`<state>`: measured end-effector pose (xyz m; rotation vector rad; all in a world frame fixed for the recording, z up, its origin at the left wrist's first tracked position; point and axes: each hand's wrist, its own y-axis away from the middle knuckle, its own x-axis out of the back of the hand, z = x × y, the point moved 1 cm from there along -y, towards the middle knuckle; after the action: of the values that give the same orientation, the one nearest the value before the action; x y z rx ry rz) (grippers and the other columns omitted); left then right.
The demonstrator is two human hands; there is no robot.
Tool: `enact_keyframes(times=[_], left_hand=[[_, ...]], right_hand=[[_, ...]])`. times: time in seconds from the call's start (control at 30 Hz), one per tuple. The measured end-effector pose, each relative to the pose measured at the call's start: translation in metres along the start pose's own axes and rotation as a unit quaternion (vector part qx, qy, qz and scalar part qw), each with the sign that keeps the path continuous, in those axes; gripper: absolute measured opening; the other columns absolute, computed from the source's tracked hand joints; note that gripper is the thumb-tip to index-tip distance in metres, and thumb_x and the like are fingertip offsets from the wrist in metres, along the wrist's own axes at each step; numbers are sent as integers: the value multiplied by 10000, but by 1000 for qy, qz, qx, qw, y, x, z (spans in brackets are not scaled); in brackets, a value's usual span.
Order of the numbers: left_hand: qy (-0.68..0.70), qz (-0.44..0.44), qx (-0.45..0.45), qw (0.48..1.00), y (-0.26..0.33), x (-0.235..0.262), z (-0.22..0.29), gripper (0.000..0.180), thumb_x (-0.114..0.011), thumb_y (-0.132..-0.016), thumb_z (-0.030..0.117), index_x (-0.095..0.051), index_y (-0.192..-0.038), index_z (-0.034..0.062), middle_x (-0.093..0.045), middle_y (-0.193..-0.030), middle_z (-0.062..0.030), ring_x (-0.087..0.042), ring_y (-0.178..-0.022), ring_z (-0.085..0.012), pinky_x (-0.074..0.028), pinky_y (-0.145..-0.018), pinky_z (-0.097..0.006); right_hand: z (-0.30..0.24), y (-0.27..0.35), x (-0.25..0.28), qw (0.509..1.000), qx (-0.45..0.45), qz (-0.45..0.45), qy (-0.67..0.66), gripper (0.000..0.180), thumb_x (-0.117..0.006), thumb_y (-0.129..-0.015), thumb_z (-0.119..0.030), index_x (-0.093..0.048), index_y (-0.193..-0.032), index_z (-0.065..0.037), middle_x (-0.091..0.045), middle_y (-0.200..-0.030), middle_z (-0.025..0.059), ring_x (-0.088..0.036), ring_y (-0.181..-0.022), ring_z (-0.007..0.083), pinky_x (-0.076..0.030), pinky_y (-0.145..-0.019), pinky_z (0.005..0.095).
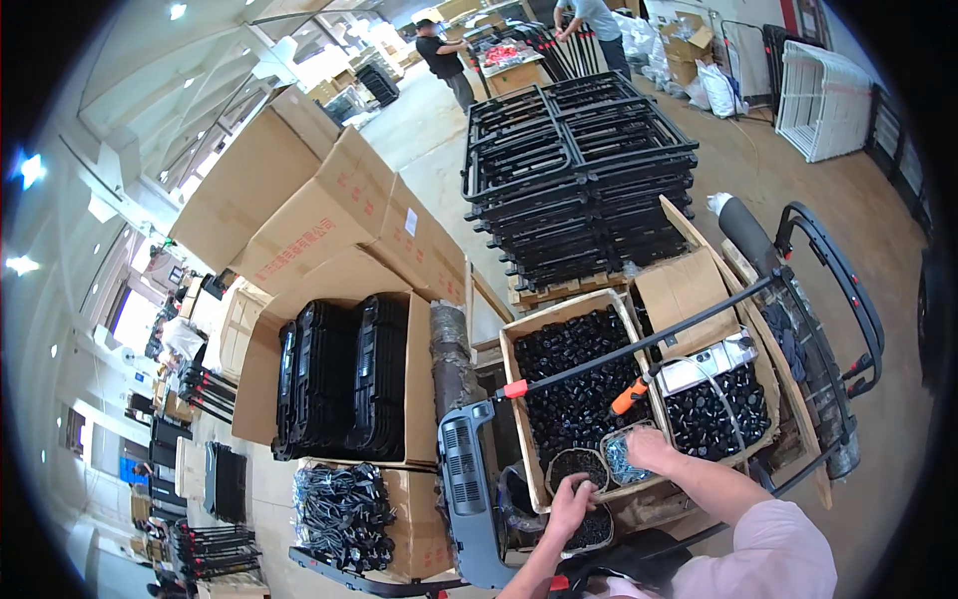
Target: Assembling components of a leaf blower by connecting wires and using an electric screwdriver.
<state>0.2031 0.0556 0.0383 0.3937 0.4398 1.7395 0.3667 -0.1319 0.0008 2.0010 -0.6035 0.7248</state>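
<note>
My right hand (651,450) reaches into a small container of silvery screws (617,459). Its fingers curl down among them, and whatever they grip is hidden. Beside it, my left hand (571,505) is at the near edge of a round container of small dark parts (577,465), with fingers bent together; I cannot make out anything in them. Both small containers sit at the near end of a wooden bin of black plastic parts (569,369). An orange and black power screwdriver (631,396) lies above the screws. A black tubular frame (639,344) with a grey plastic housing (466,469) extends across the bins.
On the left, a cardboard box (419,389) holds black molded cases (344,374), near bagged black parts (344,514). Stacked black frames (579,180) rise ahead on a pallet. A second bin of black parts (718,409) lies to the right. Two people (446,62) stand far off.
</note>
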Motion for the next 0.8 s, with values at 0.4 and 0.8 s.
enact_keyframes(times=[0.4,0.8], left_hand=[[109,-53,22,992,47,27,-31,383,-551,-1115,234,-495,-1416,3,-682,-1099,-126,-678,-868,-164,-575,-707,-285],[95,-84,31,992,70,47,-30,356,-562,-1109,233,-498,-1371,-1,-673,-1085,-137,-680,-868,-182,-578,-716,-307]], right_hand=[[23,-17,-34,951,168,73,251,240,-584,-908,-204,-772,-964,-64,-771,-1043,168,-741,-1015,360,-588,-885,481],[24,-8,-48,961,118,26,249,223,-641,-858,-183,-790,-929,-33,-771,-977,233,-760,-951,399,-610,-872,503]])
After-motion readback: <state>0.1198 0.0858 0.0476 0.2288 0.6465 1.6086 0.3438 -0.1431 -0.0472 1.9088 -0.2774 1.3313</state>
